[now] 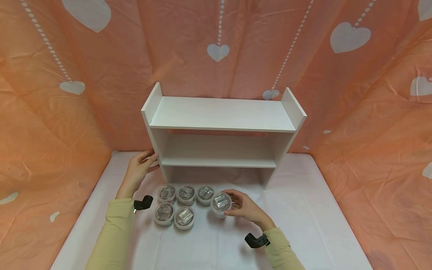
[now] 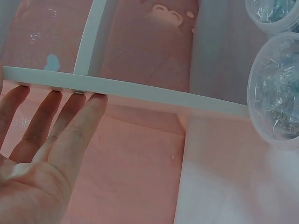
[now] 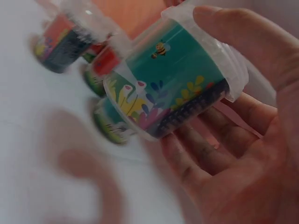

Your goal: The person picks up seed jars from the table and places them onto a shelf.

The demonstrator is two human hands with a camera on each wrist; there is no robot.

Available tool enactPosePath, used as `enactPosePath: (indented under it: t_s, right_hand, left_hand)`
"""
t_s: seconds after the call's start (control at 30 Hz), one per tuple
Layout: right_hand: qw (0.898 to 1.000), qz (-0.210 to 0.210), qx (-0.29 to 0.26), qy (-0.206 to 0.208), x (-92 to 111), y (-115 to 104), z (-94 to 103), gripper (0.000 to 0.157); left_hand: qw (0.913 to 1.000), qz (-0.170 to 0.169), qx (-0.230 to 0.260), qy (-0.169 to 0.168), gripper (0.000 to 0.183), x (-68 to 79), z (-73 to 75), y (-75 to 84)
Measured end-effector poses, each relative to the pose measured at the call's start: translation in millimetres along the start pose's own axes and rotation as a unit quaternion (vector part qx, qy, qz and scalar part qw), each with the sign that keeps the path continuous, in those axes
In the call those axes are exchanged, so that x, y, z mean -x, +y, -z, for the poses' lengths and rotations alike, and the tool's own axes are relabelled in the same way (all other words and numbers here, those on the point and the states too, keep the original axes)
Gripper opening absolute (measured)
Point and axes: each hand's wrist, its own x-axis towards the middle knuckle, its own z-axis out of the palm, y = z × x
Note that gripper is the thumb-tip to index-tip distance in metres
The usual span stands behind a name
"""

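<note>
My right hand [image 1: 249, 208] grips a round clear-lidded plastic tub [image 1: 221, 202] between thumb and fingers, in front of the white shelf unit [image 1: 219, 128]. In the right wrist view the tub [image 3: 175, 77] is tilted, its teal label printed with a bee and colourful plants. Crinkled clear wrapping shows through the lid from above. My left hand [image 1: 137, 170] is at the shelf's left side; in the left wrist view its straight fingers [image 2: 77, 135] touch the edge of the white side panel [image 2: 135, 88]. Several similar tubs [image 1: 184, 217] stand in two rows left of the held one.
The shelf unit has a top board [image 1: 222, 112] and a middle board [image 1: 219, 150] between two side panels. A white cloth [image 1: 209, 247] covers the table. Orange curtains [image 1: 189, 48] with white hearts hang behind and on both sides. Black wrist cameras [image 1: 143, 203] sit by both sleeves.
</note>
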Motion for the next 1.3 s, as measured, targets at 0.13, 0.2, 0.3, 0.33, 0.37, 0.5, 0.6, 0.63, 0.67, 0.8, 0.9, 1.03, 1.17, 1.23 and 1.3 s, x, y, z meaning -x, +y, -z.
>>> enactPosePath:
  t_s: [0.13, 0.2, 0.3, 0.33, 0.37, 0.5, 0.6, 0.63, 0.67, 0.8, 0.9, 1.03, 1.17, 1.23, 1.3]
  right_hand:
    - [1.000, 0.023, 0.018, 0.000, -1, -13, 5.4, 0.064]
    - [0.999, 0.031, 0.027, 0.000, -2, -20, 7.7, 0.064]
    - [0.999, 0.032, 0.035, -0.003, -5, -31, 10.7, 0.063]
    - [0.999, 0.032, 0.037, -0.006, -6, -35, 11.6, 0.063]
    - [0.999, 0.032, 0.039, -0.009, -7, -39, 12.6, 0.062]
    - [0.998, 0.037, 0.048, -0.025, -13, -59, 15.2, 0.062]
    - [0.997, 0.043, 0.061, -0.030, -18, -74, 16.4, 0.063]
    - [0.996, 0.046, 0.068, -0.031, -20, -79, 16.6, 0.063]
    - [0.995, 0.049, 0.076, -0.032, -21, -84, 16.8, 0.063]
    - [0.992, 0.057, 0.103, -0.034, -27, -99, 17.4, 0.063]
    - [0.993, 0.054, 0.096, -0.031, -31, -109, 17.8, 0.063]
    - [0.995, 0.051, 0.086, -0.027, -36, -119, 19.8, 0.062]
    - [0.993, 0.064, 0.097, -0.020, -41, -130, 21.8, 0.060]
    - [0.992, 0.072, 0.099, -0.014, -45, -136, 22.0, 0.060]
    - [0.992, 0.078, 0.100, -0.007, -48, -143, 21.3, 0.059]
  left_hand:
    - [1.0000, -0.001, -0.002, -0.001, 0.058, -0.5, -0.5, 0.3]
    - [1.0000, -0.002, -0.003, -0.001, 0.058, -0.5, -0.3, 0.3]
    - [1.0000, -0.003, -0.002, 0.000, 0.059, -0.2, 0.0, 0.0]
    - [1.0000, -0.004, -0.005, -0.001, 0.059, -0.1, 0.0, -0.2]
    - [1.0000, -0.004, -0.005, -0.002, 0.059, 0.0, -0.1, -0.3]
    - [1.0000, -0.005, -0.006, -0.001, 0.060, -0.2, -0.2, -1.3]
    - [1.0000, -0.006, -0.007, 0.001, 0.060, -0.2, -0.1, -1.6]
    - [0.9999, -0.007, -0.008, 0.002, 0.060, -0.2, -0.1, -1.6]
    - [0.9999, -0.007, -0.008, 0.002, 0.060, -0.2, 0.0, -1.6]
    - [0.9999, -0.008, -0.008, 0.003, 0.058, -0.5, -0.5, -1.5]
    - [0.9999, -0.007, -0.009, 0.004, 0.058, -0.7, -0.8, -1.0]
    - [0.9999, -0.006, -0.008, 0.003, 0.059, -0.7, -0.9, -0.7]
    - [1.0000, -0.005, -0.006, 0.003, 0.058, -0.2, -0.8, -0.1]
    - [1.0000, -0.004, -0.003, 0.005, 0.058, -0.1, -0.9, 0.3]
    - [1.0000, -0.006, -0.005, 0.004, 0.057, -0.4, -0.6, -0.1]
